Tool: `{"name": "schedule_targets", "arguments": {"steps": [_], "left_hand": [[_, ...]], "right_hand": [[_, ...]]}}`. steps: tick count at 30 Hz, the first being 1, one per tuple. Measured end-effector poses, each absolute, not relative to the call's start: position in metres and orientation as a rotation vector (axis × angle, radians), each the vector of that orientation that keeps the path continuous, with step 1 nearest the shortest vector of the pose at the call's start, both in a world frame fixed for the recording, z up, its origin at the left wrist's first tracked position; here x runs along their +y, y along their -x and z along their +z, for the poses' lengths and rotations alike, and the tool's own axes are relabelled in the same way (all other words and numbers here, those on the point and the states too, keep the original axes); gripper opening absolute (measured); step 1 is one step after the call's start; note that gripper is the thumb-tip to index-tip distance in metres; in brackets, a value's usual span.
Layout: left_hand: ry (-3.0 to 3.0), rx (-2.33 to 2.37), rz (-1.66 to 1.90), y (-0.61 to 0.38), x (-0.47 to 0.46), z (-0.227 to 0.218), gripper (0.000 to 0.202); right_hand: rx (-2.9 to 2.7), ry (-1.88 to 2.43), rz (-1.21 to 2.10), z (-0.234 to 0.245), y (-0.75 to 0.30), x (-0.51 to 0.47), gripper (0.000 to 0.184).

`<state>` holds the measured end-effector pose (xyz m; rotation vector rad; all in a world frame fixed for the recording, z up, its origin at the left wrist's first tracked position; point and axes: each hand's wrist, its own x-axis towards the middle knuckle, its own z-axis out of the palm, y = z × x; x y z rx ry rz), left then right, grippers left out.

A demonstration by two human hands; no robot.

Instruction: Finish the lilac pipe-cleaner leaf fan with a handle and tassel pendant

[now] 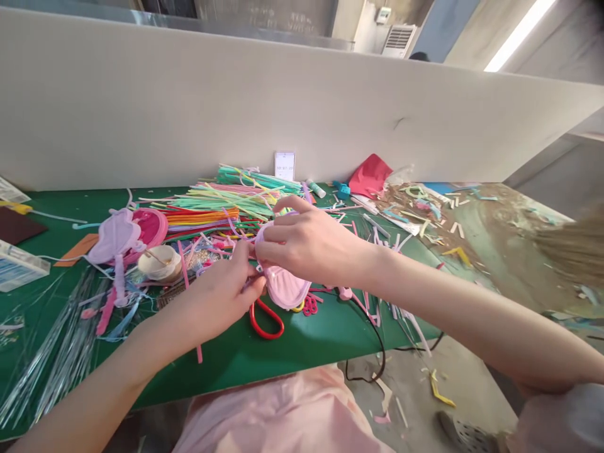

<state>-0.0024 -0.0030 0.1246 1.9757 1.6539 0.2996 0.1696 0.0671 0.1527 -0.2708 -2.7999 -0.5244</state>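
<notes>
A pale pink, rounded piece (287,288) that looks made of coiled fuzzy stems is between my hands above the green table. My left hand (229,277) is closed in a pinch at its left edge; the fingertips are partly hidden. From above, my right hand (302,242) curls its fingers over the piece's upper part and covers much of it. Just below lies a red loop handle (267,328), probably of scissors. To its right is a small pink looped flower shape (310,306). A pink-tipped tool (346,293) with a black cord lies beyond the right wrist.
Bundles of coloured pipe cleaners (202,217) lie behind my hands, before a propped phone (285,165). At left are a lilac shape (113,236), a tub (161,264) and thin wires (70,352). Scraps cover the right (425,214); a white partition (189,107) rises behind.
</notes>
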Motion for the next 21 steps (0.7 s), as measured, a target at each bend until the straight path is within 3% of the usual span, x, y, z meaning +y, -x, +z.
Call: {"name": "schedule_targets", "arguments": {"steps": [16,21], "left_hand": [[-2.417,1.921,0.352,0.005,-0.01,0.131,0.024],[-2.786,1.857,0.434,0.007,-0.016,0.127,0.02]], "right_hand": [[-2.804,0.376,-0.633,0.166,-0.172,0.058,0.036],[-2.848,0.374,-0.481,0.173,-0.172,0.053,0.033]]}}
